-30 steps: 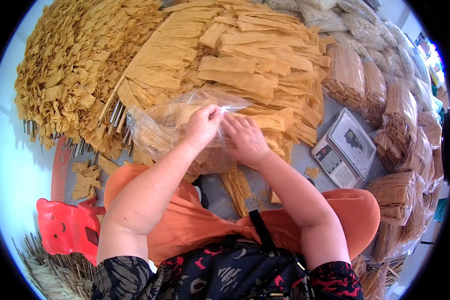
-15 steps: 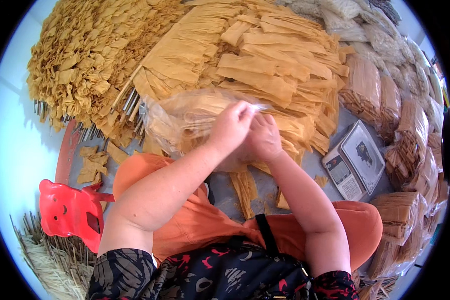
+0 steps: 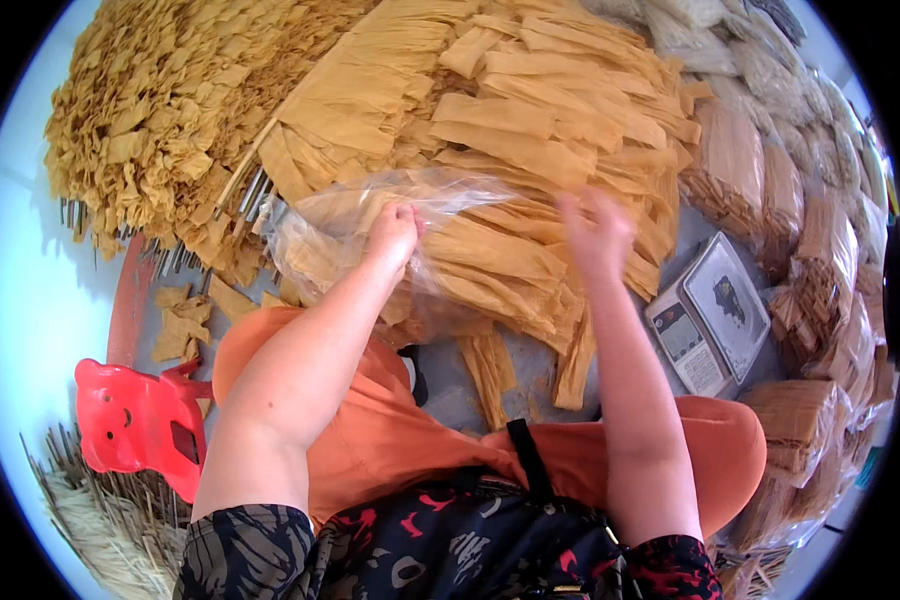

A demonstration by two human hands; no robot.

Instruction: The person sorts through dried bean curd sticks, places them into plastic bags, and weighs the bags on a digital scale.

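Note:
My left hand [image 3: 396,238] is closed on the clear plastic bag [image 3: 320,212], gripping its film. The bag lies partly over a heap of long, flat, yellow-tan strips [image 3: 530,130] that look like dried tofu skin. Whether strips are inside the bag is hard to tell through the wrinkled film. Apart from the bag, my right hand [image 3: 600,232] is over the right part of the heap. Motion blurs its fingers, so their shape does not show clearly.
A digital scale [image 3: 710,315] with a metal pan stands on the floor to the right. Beyond it are filled clear packs [image 3: 795,430] of brown strips. A red plastic stool [image 3: 135,420] is at left. A taller pile of crumpled sheets [image 3: 160,140] hangs over rods at far left.
My hands, close together at the bag before, have moved apart. The left has gone left and nearer with the film; the right has moved right, away from the bag.

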